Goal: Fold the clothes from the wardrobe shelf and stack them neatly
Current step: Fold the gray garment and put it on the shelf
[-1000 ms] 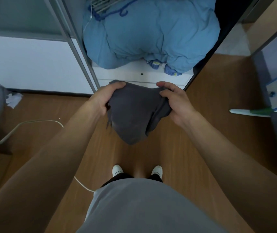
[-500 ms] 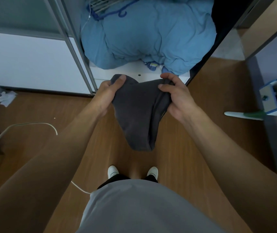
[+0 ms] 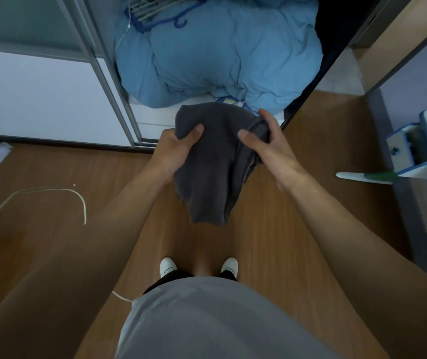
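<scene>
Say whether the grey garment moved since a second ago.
Yes. The grey garment rose: its top now meets the lower edge of the blue duvet, earlier short of it.

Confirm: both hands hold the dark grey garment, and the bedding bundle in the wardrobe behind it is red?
No: the head view shows the bedding bundle is light blue, not red. The left hand and right hand do hold the dark grey garment.

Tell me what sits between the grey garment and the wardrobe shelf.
A blue quilt fills the shelf; only its white front edge is bare. The left hand and right hand grip the grey garment.
</scene>
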